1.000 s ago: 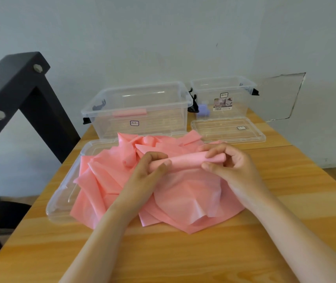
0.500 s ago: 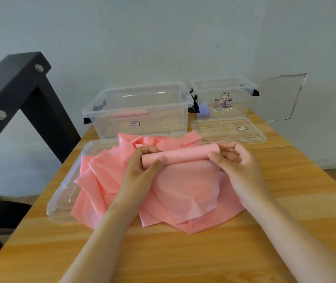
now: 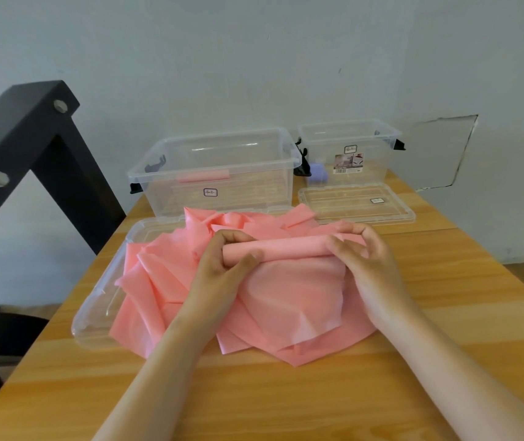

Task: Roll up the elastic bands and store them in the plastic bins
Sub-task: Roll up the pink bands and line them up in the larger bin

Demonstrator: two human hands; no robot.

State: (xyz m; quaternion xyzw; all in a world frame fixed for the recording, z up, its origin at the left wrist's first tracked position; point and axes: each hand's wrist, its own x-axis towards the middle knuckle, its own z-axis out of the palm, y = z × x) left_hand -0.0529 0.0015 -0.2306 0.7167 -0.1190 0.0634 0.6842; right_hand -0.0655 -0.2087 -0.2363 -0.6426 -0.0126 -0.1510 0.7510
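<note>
A pink elastic band, partly rolled into a tube [image 3: 281, 248], is held above a heap of loose pink bands [image 3: 165, 281]. My left hand [image 3: 222, 268] grips the tube's left end, thumb in front. My right hand [image 3: 365, 262] grips its right end with fingers curled over the top. The unrolled tail [image 3: 292, 300] hangs down toward me. Behind the heap stands a large clear bin [image 3: 219, 173] with one rolled pink band [image 3: 203, 177] inside. A smaller clear bin [image 3: 349, 151] stands at the back right.
The heap partly rests on a clear lid [image 3: 95, 313] at the left of the wooden table [image 3: 318, 402]. A second lid [image 3: 356, 203] lies before the small bin, a purple item [image 3: 319, 173] beside it. A black frame [image 3: 22, 148] rises at the left.
The tube has been rolled further and is thicker and tighter. Both hands shifted a little away from me with it, and the hanging tail is shorter.
</note>
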